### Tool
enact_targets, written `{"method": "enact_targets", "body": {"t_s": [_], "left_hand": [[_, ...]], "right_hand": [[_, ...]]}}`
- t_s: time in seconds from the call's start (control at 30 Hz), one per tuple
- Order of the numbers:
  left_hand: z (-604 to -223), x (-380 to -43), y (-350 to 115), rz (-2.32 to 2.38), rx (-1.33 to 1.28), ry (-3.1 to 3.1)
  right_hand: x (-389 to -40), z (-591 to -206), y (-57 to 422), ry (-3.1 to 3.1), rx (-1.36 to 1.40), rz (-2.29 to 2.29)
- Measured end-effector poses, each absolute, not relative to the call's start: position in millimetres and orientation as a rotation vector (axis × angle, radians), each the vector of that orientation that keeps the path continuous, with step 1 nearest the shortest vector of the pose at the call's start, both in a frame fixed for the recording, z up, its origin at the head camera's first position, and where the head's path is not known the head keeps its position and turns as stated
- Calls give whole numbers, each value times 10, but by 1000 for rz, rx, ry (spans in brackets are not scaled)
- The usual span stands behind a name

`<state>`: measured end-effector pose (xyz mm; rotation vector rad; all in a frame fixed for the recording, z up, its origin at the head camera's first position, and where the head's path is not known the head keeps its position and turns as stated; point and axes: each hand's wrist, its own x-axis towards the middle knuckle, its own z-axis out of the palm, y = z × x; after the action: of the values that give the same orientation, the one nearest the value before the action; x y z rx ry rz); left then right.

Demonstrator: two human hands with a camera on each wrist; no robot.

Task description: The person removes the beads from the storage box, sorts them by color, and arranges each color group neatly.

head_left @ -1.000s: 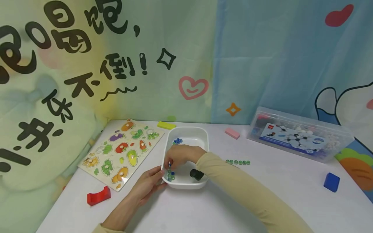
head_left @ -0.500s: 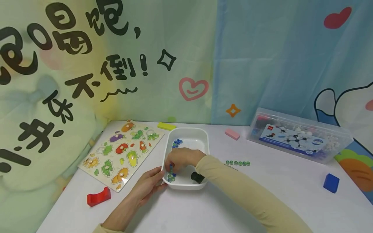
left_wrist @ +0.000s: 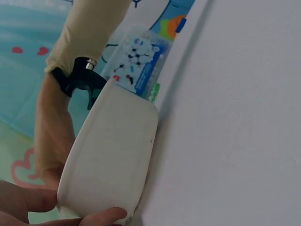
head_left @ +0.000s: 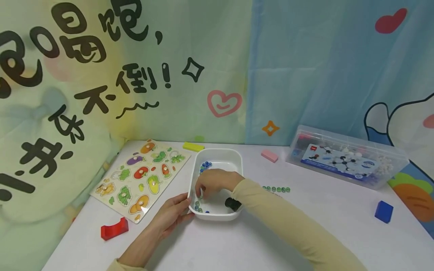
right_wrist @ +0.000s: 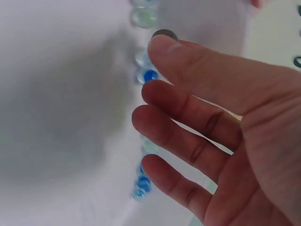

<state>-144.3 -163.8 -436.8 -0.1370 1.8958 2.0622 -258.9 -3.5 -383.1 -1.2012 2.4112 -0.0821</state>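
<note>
I have the right grip down inside a white tray, beside its left wall, palm turned towards that wall. In the right wrist view the thumb lies over the forefinger, and the other three fingers are spread and gently bent. A dark rounded edge shows past the thumb tip, but I cannot tell whether anything is pinched there.

Close by that grip, clear glassy marbles with green or blue cores form an uneven line along the tray's left side. Blue ones cluster towards the far end, greenish ones lie near the close left corner, and a single blue one sits by the near wall.

My left grip is clamped on the tray's near left corner, thumb at the rim and fingers beneath.

On the white bench, a row of green marbles lies right of the tray. To the left are a vegetable puzzle board and a red block. Beyond the tray are a yellow block and a pink block. A clear box and a blue block are farther right.
</note>
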Motion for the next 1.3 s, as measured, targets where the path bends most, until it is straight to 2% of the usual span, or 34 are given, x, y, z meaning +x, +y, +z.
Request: {"method": "enact_targets", "body": {"t_s": [0.23, 0.47, 0.63, 0.87, 1.03, 1.3], "left_hand": [[-4337, -1452, -1622, 2055, -172, 1908], [-4304, -1447, -1611, 2049, -201, 1922], [-4293, -1447, -1607, 2048, -187, 1920], [-4303, -1446, -1598, 2036, -207, 1928], [-4313, -1442, -1595, 2032, -215, 1934], [-4325, -1430, -1586, 2035, -237, 1938]], "right_hand": [[-2744, -3572, 436, 2434, -1288, -330], [-2862, -3400, 1344, 2595, -1168, -571], [-2838, -3563, 2064, 2693, -1002, -637], [-2669, -4021, 2828, 2786, -839, -678], [-2587, -4304, 3052, 2868, -758, -714], [-2544, -4503, 3071, 2942, -688, -778]]}}
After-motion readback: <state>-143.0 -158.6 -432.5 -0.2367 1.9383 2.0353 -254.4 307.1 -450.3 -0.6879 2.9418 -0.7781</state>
